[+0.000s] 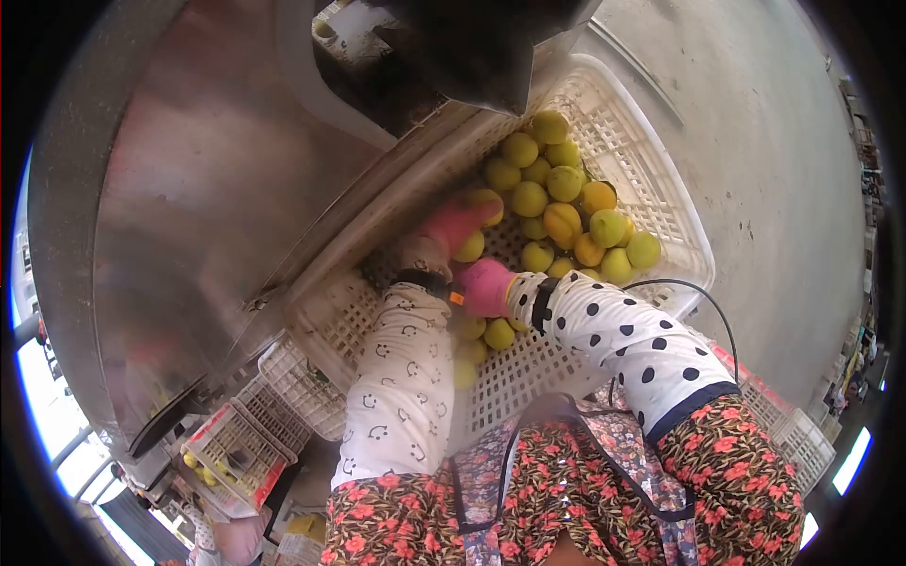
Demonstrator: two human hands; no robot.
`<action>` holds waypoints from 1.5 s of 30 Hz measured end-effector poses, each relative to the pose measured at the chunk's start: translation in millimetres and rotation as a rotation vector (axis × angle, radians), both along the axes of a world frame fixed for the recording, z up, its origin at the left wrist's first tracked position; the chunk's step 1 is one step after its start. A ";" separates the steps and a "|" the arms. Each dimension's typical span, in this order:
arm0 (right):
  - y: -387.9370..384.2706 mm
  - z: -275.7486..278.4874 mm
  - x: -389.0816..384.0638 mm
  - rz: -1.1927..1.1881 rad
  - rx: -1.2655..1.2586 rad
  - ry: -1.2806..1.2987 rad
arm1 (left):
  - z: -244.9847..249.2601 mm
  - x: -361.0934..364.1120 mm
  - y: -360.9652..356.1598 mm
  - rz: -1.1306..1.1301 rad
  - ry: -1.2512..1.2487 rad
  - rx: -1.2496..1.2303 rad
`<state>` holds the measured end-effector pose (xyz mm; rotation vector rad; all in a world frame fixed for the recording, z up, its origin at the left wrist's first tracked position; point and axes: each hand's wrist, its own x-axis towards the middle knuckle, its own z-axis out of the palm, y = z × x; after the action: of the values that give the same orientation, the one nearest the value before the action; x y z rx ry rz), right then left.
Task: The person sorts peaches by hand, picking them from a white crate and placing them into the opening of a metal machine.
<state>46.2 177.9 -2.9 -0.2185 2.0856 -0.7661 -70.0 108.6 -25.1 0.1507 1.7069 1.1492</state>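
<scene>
A white plastic crate (646, 165) in front of me holds many round yellow-green fruits (529, 199), some of them more orange. My left hand (451, 224), in a pink glove and smeared by motion, reaches into the crate with its fingers against a yellowish fruit (485, 205). Another fruit (469, 246) lies just below it. My right hand (485, 288), also in a pink glove, is curled low over the crate floor, close to my left wrist. Its fingertips are hidden, and so is anything inside them. Several fruits (499, 334) lie beneath my hands at the near end.
A large metal machine surface (203, 179) runs along the left, with a dark metal part (462, 52) overhanging the crate's far end. More crates (236, 453) stand at lower left, some with fruit. Another crate (788, 439) is at lower right. Grey floor (764, 141) extends to the right.
</scene>
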 end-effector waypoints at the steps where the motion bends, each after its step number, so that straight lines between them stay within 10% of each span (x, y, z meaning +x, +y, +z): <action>1: 12.2 22.4 4.3 -0.030 -0.031 0.019 | 0.7 2.4 0.1 0.008 -0.005 -0.006; 13: 125.4 247.8 5.0 -0.812 -0.602 0.343 | -0.4 83.5 0.6 -0.347 0.908 -0.223; 14: 122.8 258.5 2.2 -0.913 -0.704 0.299 | 2.0 74.8 2.5 -0.656 0.719 -0.338; 19: 121.9 275.8 -44.9 -0.773 -0.087 1.058 | 24.4 68.9 -12.3 -0.268 0.494 -0.296; 29: 109.8 241.9 -66.3 -0.816 0.115 1.182 | 105.1 81.6 -70.8 0.604 -0.548 0.785; 31: 111.9 244.4 -66.9 -0.799 0.098 1.164 | 144.7 87.6 -73.2 0.380 -0.022 0.612; 36: 103.2 242.7 -90.5 -0.879 0.211 1.078 | 179.3 80.0 -75.2 0.680 -0.677 1.071; 40: 101.6 240.9 -150.4 -0.835 0.339 1.202 | 199.8 73.1 -52.6 0.758 -0.488 1.166; 43: 105.5 285.1 -104.3 -1.026 -0.318 1.248 | 219.6 56.4 -49.8 0.640 -0.502 1.218; 45: 101.8 273.7 -61.2 -0.816 -0.333 1.093 | 238.1 53.5 -42.2 0.628 -0.485 1.265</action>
<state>-15.0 279.6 270.9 0.0945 3.1046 -1.7744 -16.5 66.4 213.0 0.0856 0.3883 2.3701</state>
